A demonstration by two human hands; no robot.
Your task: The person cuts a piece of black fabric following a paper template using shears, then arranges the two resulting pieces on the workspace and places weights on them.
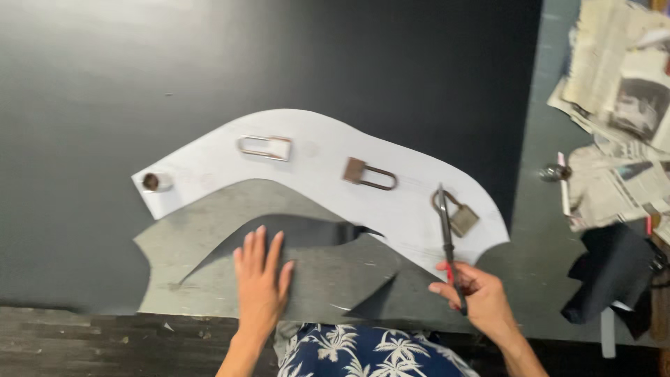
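My left hand (261, 279) lies flat, fingers spread, on a grey sheet of fabric (209, 230) near the table's front edge. My right hand (481, 297) grips red-handled scissors (447, 234), blades pointing away from me over the edge of a white curved paper pattern (314, 164). The pattern lies on the grey sheet, held down by three padlocks: one (265, 147) at the left, one (368, 174) in the middle, one (458, 213) by the scissor blades. A small round weight (151, 181) sits on the pattern's left end. A cut flap of grey sheet curls up in front of the pattern.
The dark table (279, 56) stretches away behind the pattern. Crumpled newspapers (621, 105) pile at the right, with a small shiny object (555, 172) beside them and a black cloth bundle (611, 272) nearer me. The floor (70, 342) shows below the table's front edge.
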